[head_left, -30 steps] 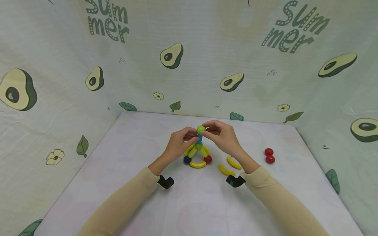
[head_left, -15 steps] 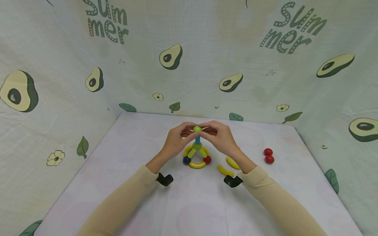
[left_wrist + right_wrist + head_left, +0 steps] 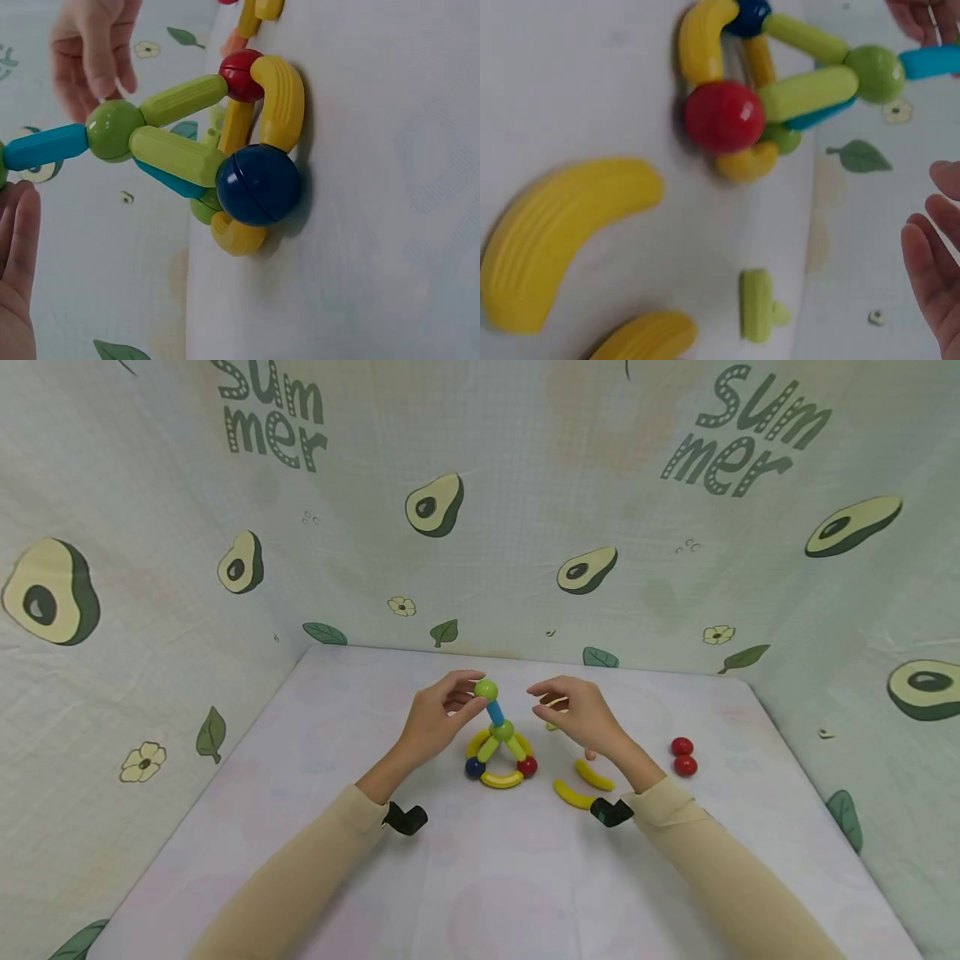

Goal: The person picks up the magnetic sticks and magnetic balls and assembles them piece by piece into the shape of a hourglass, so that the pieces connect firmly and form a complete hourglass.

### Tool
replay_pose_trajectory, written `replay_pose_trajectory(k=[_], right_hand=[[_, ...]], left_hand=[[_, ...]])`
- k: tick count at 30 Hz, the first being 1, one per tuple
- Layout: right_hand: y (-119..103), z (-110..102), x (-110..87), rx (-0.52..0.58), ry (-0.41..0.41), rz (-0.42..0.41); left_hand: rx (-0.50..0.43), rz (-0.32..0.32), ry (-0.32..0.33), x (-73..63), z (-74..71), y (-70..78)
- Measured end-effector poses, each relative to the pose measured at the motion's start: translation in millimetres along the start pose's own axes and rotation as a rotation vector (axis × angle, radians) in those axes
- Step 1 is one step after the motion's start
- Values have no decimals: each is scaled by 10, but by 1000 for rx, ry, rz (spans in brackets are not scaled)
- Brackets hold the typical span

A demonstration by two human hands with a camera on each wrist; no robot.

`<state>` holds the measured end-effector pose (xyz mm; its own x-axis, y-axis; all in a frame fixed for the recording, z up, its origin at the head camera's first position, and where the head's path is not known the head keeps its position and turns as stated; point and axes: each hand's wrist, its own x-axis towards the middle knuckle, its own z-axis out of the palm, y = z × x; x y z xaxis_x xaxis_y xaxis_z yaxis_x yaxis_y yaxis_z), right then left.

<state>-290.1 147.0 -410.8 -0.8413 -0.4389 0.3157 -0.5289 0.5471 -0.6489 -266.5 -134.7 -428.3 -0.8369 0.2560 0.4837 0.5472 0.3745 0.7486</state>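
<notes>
A small structure of toy balls and rods stands on the table. Its base joins curved yellow rods (image 3: 502, 781), a dark blue ball (image 3: 259, 184) and a red ball (image 3: 724, 116). Light green rods (image 3: 176, 155) rise to a green ball (image 3: 502, 730). From there a blue rod (image 3: 495, 713) leans left, topped by another green ball (image 3: 486, 690). My left hand (image 3: 441, 717) has thumb and fingers at this top ball, pinching it. To the right, my right hand (image 3: 583, 714) is apart from the structure, fingers loosely bent and holding nothing.
Two loose curved yellow rods (image 3: 573, 794) lie below my right hand. Two red balls (image 3: 683, 757) sit farther right. A light green piece (image 3: 757, 305) lies behind my right hand. A patterned cloth (image 3: 510, 510) hangs around the table's back and sides.
My right hand has let go of the top green ball and drawn back to the right. My left hand has shifted left with the ball, and the blue rod now tilts that way.
</notes>
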Motion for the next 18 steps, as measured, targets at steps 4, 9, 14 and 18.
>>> replay_pose_trajectory(k=[4,9,14,18], right_hand=[[294,-25,-25,-90,-72,18],[516,-5,-42,-208,-170,80],[608,38,-37,-288,-227,129],[612,66,-25,-337,-245,134]], left_hand=[[4,-17,6,-50,-50,-78],[5,-32,23,-112,-99,-142],[2,-35,21,-126,-115,-146],[-4,-38,20,-127,-120,-142]])
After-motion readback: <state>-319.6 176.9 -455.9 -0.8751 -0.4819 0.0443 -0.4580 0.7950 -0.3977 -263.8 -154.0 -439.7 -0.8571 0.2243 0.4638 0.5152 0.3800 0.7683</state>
